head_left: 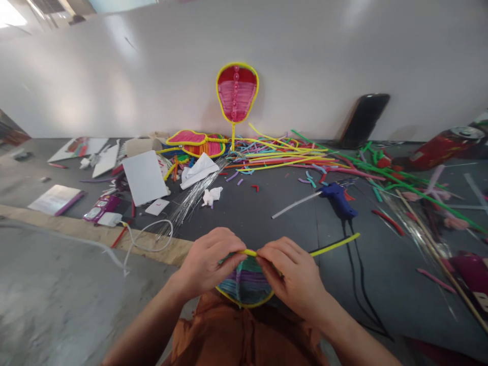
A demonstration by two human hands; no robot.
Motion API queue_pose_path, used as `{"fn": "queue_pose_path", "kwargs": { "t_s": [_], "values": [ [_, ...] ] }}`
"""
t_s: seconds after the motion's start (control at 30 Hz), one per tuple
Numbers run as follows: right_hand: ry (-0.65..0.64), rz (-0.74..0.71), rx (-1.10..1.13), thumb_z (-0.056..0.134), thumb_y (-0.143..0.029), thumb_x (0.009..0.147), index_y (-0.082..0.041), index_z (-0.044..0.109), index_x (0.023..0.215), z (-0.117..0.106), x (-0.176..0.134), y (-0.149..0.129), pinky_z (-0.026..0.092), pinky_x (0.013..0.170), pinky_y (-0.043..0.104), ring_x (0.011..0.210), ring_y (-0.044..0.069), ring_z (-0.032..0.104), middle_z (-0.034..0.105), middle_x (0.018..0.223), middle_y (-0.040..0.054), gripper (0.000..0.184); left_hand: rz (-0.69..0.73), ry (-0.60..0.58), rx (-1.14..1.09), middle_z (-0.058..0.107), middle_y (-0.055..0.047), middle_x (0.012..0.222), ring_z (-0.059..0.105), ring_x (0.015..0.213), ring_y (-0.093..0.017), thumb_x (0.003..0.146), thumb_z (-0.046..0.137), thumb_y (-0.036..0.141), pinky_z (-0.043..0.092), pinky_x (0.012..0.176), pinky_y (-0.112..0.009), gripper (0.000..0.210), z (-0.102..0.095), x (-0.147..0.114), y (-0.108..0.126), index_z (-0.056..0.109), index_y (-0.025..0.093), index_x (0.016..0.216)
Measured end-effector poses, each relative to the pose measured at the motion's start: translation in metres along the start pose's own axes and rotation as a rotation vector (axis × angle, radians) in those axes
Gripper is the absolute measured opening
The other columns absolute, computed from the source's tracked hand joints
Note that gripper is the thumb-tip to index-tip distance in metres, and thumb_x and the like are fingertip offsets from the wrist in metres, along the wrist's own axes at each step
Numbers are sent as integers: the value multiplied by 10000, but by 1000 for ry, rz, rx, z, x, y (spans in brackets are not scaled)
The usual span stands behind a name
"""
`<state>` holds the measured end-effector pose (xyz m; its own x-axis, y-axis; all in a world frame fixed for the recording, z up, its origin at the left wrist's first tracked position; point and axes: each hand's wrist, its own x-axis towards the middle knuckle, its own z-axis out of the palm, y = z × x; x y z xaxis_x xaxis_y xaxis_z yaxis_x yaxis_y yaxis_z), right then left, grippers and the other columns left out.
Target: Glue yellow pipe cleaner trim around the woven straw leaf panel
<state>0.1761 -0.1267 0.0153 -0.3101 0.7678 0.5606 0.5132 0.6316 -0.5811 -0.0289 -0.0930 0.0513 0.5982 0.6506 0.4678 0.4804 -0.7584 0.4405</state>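
My left hand pinches a yellow pipe cleaner between thumb and fingers. Right beside it, my right hand grips the same pipe cleaner, whose loose end sticks out to the right past the knuckles. Below both hands, close to my lap, is a rounded panel of teal, purple and blue pipe cleaner rows. A yellow edge runs around its lower side, and a ridge crosses its middle. The fingers cover parts of its upper edge and sides.
A pink panel with yellow rim stands against the white board. Pipe cleaners lie heaped behind my hands. To the right are a blue glue gun with its cord, a phone and a red can. White cards lie left.
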Motion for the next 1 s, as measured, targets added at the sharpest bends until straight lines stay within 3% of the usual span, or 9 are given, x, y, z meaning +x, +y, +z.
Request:
{"fn": "queue_pose_path", "kwargs": {
  "t_s": [0.27, 1.0],
  "values": [
    [-13, 7, 27, 536, -134, 885, -179, 627, 945, -1, 2, 0, 496, 689, 307, 753, 168, 590, 677, 822, 56, 118, 73, -23, -28, 697, -19, 840, 620, 793, -132, 828, 576, 66, 520, 833, -317, 148, 0, 0, 0, 593, 190, 907],
    [25, -76, -128, 573, -165, 871, -171, 658, 969, -7, 6, -1, 482, 676, 308, 735, 171, 588, 690, 833, 61, 130, 22, -33, 127, 666, -4, 740, 595, 741, -139, 889, 525, 165, 507, 783, -280, 87, 3, 3, 3, 571, 184, 817]
  ]
}}
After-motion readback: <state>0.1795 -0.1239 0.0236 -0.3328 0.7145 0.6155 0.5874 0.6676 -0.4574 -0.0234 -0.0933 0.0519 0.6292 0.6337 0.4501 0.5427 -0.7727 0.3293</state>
